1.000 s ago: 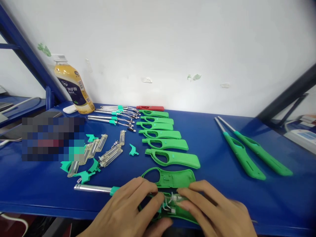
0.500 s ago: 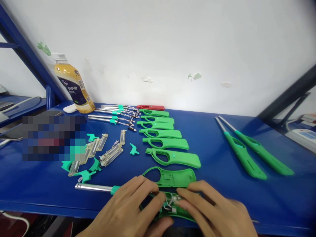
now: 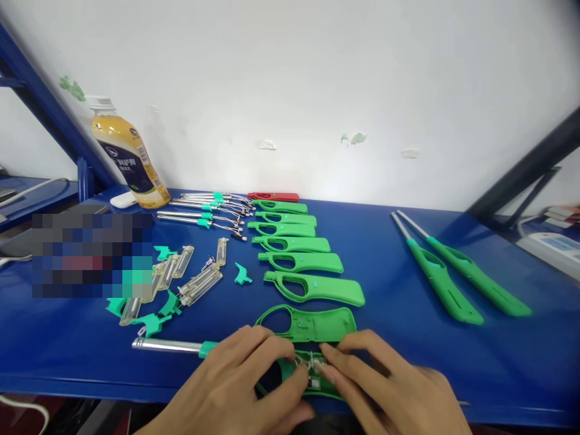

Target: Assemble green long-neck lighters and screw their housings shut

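Blue table (image 3: 374, 241), green handle shells (image 3: 335, 290), teal-collared rods (image 3: 206, 215), clear tanks (image 3: 202, 287), two lighters (image 3: 446, 290), bottle (image 3: 129, 163)

fingers (image 3: 356, 364) hide much of the lower green shell (image 3: 327, 388); a pixelated patch (image 3: 93, 257) at left defies reading.

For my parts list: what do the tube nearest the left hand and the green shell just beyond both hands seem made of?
Tube: probably metal, polished; silvery with bright reflected streaks.
Green shell: likely moulded plastic, faintly glossy; even colour and small raised details inside.
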